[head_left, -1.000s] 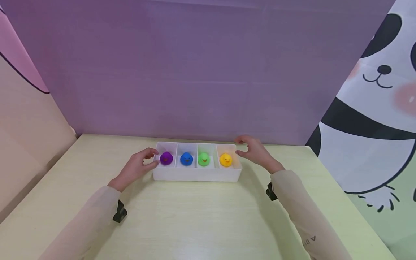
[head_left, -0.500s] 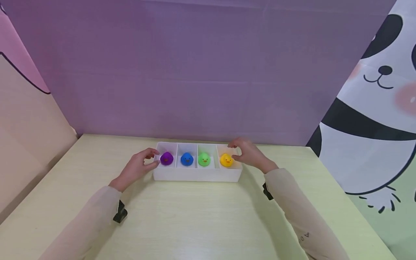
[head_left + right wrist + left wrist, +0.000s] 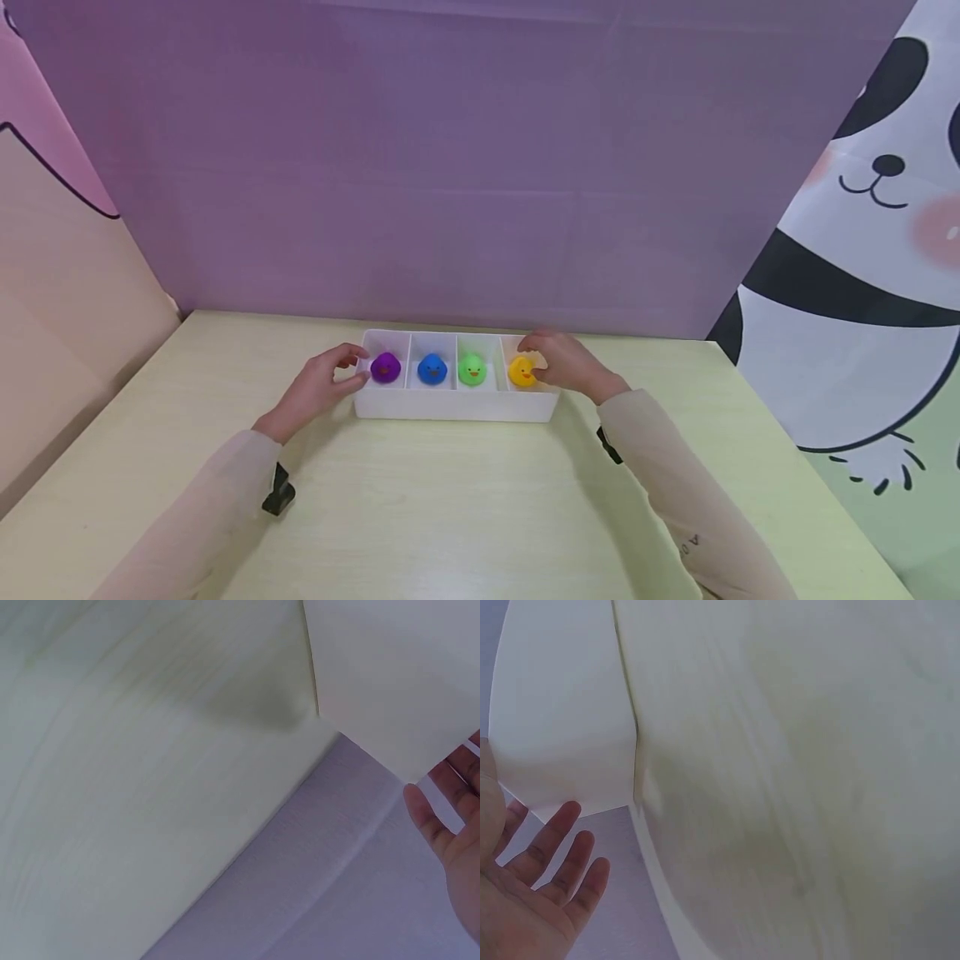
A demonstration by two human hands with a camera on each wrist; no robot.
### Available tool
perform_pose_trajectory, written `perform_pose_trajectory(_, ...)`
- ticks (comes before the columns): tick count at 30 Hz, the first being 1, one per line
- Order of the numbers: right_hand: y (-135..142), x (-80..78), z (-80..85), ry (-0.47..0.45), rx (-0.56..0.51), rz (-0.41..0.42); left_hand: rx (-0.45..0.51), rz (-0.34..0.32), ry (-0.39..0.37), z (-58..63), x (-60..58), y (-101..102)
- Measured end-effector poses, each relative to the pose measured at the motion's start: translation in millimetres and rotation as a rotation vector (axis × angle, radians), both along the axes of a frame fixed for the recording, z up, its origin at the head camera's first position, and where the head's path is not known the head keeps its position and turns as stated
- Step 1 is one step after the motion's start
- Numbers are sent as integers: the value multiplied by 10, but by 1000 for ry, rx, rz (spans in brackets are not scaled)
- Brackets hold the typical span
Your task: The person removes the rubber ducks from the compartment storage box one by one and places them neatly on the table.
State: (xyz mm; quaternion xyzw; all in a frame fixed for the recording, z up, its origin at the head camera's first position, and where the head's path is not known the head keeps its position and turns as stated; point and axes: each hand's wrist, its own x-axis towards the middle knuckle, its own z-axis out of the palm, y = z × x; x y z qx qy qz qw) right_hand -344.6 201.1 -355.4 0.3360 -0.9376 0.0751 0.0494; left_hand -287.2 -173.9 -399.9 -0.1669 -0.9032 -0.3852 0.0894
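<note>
A white box [image 3: 453, 407] with a row of compartments stands on the table in the head view. In it sit a purple rubber duck [image 3: 386, 367], a blue one, a green rubber duck [image 3: 472, 369] and, at the right end, a yellow rubber duck [image 3: 521, 372]. My left hand [image 3: 318, 387] is at the box's left end, thumb and forefinger at the rim; the left wrist view shows its other fingers loosely spread. Over the right compartment, my right hand [image 3: 566, 362] has its thumb overlapping the yellow duck and its forefinger above it, with a gap between them.
The pale wooden table [image 3: 450, 500] meets a purple backdrop [image 3: 450, 167] just behind the box. A panda picture [image 3: 862, 250] covers the wall on the right. Each sleeve has a black wrist camera under it.
My right hand has moved left and slightly down from the box's right edge to the yellow duck. My left hand stays at the left end, and the ducks have kept their places.
</note>
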Motion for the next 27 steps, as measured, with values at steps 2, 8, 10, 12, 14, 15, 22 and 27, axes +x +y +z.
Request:
perform_pose_trajectory(2,-14,-6,-16,-2,15,1,1,-2,7,-6,-4,-1)
perform_pose_trajectory(8,-38,-26,-69,13,56,8,-5,1,6,-23,-13,2)
perform_pose_trajectory(10,-38,-33,-84,18,70,6,-6,3,2,-21,-11,7)
perform_pose_trajectory(12,-38,-37,-94,23,79,9,-6,4,0,-20,-10,9)
perform_pose_trajectory(14,-41,-38,-98,24,87,6,-6,4,-1,-20,-9,11)
perform_pose_trajectory(15,-43,-39,-99,26,91,8,-7,3,-1,-20,-8,11)
perform_pose_trajectory(22,-63,-30,-82,27,119,2,-7,6,2,-22,-11,12)
perform_pose_trajectory(27,-81,-33,-85,26,161,-2,-5,1,5,-17,-10,15)
